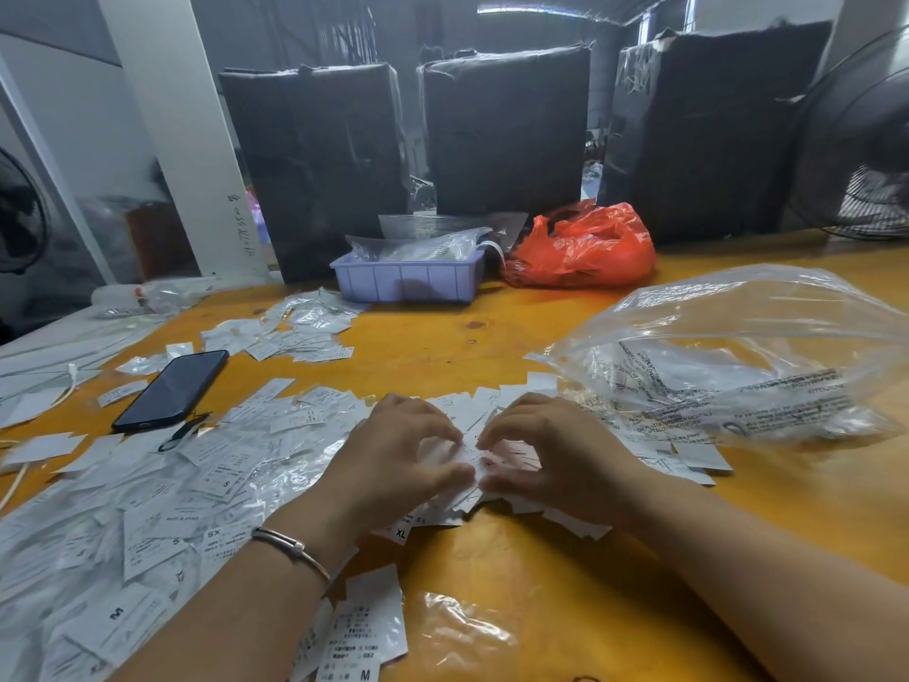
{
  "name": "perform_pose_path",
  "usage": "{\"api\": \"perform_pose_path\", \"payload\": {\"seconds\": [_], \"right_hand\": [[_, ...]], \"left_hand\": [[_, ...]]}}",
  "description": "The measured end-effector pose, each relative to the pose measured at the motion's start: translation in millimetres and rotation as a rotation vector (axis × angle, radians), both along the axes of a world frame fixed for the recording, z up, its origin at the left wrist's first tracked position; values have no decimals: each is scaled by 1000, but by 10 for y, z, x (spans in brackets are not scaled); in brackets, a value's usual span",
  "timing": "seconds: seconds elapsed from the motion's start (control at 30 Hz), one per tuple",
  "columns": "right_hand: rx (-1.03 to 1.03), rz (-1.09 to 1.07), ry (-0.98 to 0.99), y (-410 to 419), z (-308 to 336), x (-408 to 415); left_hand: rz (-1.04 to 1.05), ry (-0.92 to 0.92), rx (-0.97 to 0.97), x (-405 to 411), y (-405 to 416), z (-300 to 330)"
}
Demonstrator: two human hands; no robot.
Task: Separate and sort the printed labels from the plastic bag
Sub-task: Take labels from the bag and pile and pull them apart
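Many white printed labels (162, 504) lie scattered over the yellow table (516, 573), most of them at the left and centre. Some show size letters such as S, M and XL. A large clear plastic bag (738, 351) with black print lies at the right, crumpled and partly puffed up. My left hand (393, 460) and my right hand (551, 455) meet over the middle heap. Both have curled fingers that pinch a small bunch of labels (472, 457) between them. A thin bracelet sits on my left wrist.
A black phone (172, 391) lies at the left among labels. At the back stand a lilac tray (408, 278) with clear bags, a red plastic bag (585, 248) and three black wrapped bales (506, 130). A fan (865, 140) stands far right. A small clear wrapper (462, 632) lies near me.
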State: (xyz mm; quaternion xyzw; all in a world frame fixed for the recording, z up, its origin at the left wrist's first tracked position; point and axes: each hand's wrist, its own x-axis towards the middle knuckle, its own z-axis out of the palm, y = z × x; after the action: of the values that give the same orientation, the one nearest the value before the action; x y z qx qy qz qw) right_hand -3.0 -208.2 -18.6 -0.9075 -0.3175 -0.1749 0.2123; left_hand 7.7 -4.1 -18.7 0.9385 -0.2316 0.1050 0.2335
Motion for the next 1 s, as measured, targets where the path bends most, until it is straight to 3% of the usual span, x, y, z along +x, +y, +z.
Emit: {"api": "perform_pose_path", "payload": {"seconds": [0.1, 0.23, 0.47, 0.67, 0.9, 1.0], "right_hand": [[84, -156, -49, -99, 54, -12], [138, -650, -225, -393, 158, 47], [-99, -1091, 19, -794, 161, 210], [-175, -1157, 233, -899, 70, 283], [-113, -1180, 126, -953, 77, 323], [17, -1134, -77, -937, 70, 319]], "left_hand": [[34, -1, 76, 19, -18, -18], [95, -40, 120, 31, -73, -43], [138, -34, 116, 54, -86, -72], [118, -77, -5, 60, -58, -98], [77, -90, -5, 49, -60, -96], [49, -150, -32, 39, -62, -78]]}}
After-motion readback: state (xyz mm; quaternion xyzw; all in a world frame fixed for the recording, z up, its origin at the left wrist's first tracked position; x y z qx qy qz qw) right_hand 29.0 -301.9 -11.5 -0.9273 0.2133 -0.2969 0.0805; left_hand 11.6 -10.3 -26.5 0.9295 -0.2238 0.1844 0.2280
